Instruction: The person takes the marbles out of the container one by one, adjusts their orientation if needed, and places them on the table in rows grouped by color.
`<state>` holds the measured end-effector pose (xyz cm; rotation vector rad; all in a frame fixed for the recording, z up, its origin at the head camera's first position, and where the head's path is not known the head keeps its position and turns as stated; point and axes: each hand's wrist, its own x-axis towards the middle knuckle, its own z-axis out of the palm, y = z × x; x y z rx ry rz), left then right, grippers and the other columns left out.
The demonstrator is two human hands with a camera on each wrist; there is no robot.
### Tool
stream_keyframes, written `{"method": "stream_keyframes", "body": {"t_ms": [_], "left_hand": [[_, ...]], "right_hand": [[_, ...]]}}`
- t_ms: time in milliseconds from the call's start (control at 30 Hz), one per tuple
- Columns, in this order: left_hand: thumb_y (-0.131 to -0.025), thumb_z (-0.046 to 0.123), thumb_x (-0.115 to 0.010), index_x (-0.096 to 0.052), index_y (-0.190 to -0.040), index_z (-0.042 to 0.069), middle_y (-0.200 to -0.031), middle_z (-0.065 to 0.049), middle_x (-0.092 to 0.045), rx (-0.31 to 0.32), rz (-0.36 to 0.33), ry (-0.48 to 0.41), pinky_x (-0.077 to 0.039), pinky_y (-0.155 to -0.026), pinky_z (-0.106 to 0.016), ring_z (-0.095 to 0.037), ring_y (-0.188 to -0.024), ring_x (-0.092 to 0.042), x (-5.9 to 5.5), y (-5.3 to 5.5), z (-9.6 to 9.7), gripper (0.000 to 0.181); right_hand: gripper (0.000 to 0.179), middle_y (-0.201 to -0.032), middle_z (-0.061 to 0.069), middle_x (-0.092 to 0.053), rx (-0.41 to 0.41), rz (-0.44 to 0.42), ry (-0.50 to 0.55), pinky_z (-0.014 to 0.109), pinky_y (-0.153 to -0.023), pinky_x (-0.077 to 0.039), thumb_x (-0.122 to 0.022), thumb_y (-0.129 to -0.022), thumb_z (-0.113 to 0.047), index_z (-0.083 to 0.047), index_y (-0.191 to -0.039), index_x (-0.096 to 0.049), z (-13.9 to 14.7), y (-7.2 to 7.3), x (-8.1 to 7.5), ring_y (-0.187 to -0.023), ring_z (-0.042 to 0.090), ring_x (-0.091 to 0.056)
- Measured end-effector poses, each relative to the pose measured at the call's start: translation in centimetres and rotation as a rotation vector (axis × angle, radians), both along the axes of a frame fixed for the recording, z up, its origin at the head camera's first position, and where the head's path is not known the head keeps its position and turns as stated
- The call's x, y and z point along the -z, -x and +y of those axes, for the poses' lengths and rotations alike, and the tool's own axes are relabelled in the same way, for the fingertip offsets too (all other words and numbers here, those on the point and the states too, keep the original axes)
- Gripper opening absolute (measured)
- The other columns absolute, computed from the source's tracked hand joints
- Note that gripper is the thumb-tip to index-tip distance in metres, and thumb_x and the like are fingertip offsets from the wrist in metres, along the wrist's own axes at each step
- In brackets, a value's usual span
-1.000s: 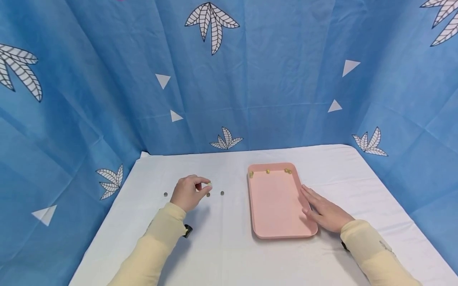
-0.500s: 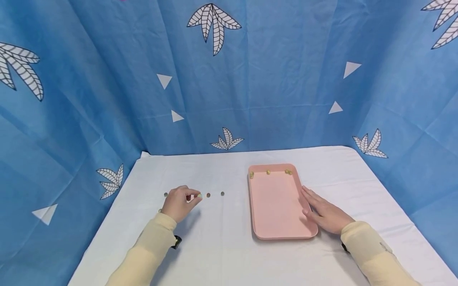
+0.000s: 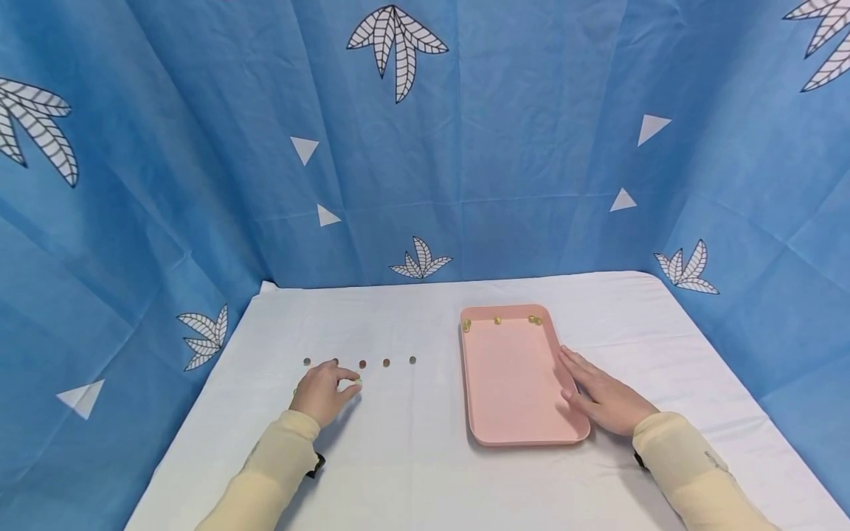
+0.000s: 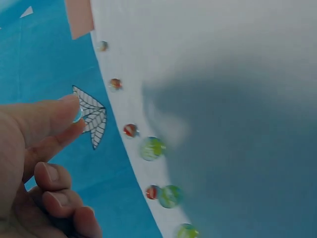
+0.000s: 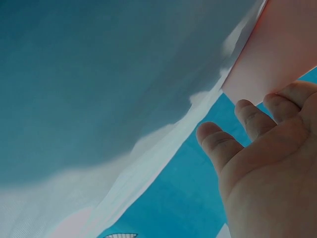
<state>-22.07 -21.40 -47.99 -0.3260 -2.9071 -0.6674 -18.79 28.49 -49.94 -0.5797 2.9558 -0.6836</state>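
Observation:
My left hand pinches a glass marble between thumb and index finger, just above the white cloth. Beyond it runs a row of small marbles, among them a red marble, an orange-brown marble and a greyish marble. Larger green marbles, such as this green marble, lie nearer me, mostly hidden by the hand in the head view. With fingers nearly straight, my right hand rests against the right rim of a pink tray. Several yellowish marbles sit along the tray's far end.
The white-covered table ends at a blue curtain with leaf prints, which hangs behind and on both sides. Bare cloth lies between the marble row and the tray.
My left hand has moved left and towards me with the pinched marble, uncovering more of the small marbles in the row. My right hand has stayed at the tray's rim.

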Motion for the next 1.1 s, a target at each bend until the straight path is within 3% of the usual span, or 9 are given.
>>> {"method": "stream_keyframes", "body": {"t_ms": [200, 367, 567, 1100], "left_hand": [[-0.075, 0.015, -0.082, -0.078, -0.089, 0.013, -0.094, -0.01, -0.07, 0.031, 0.061, 0.056, -0.054, -0.072, -0.043, -0.027, -0.086, -0.065, 1.0, 0.2, -0.4, 0.015], [-0.073, 0.016, -0.084, -0.078, -0.088, 0.014, -0.096, -0.01, -0.071, 0.041, 0.039, 0.088, -0.05, -0.084, -0.049, -0.032, -0.095, -0.065, 1.6, 0.3, -0.5, 0.016], [-0.072, 0.018, -0.084, -0.078, -0.087, 0.015, -0.087, -0.003, -0.07, 0.034, 0.039, 0.106, -0.05, -0.077, -0.047, -0.026, -0.084, -0.064, 2.1, 0.3, -0.6, 0.016], [-0.071, 0.021, -0.085, -0.078, -0.083, 0.018, -0.079, 0.003, -0.067, 0.035, 0.004, 0.176, -0.048, -0.071, -0.045, -0.02, -0.079, -0.062, 2.1, 0.7, -0.3, 0.014]], "right_hand": [[0.069, -0.159, 0.006, -0.019, 0.007, 0.003, -0.009, 0.055, -0.108, -0.028, -0.047, -0.099, -0.046, -0.011, -0.153, -0.024, 0.0, 0.0, 0.1, -0.141, 0.035, -0.024], [0.07, -0.16, 0.004, -0.018, 0.023, -0.011, -0.021, 0.054, -0.109, -0.027, -0.047, -0.099, -0.047, -0.013, -0.154, -0.022, 0.1, 0.0, 0.2, -0.142, 0.034, -0.024], [0.07, -0.16, 0.004, -0.018, 0.019, -0.008, -0.018, 0.054, -0.109, -0.027, -0.048, -0.099, -0.047, -0.012, -0.154, -0.023, 0.0, 0.0, 0.3, -0.142, 0.034, -0.024], [0.071, -0.16, 0.003, -0.017, 0.02, -0.005, -0.029, 0.053, -0.109, -0.028, -0.048, -0.098, -0.048, -0.013, -0.154, -0.022, 0.3, 0.2, 0.5, -0.142, 0.033, -0.025]]}}
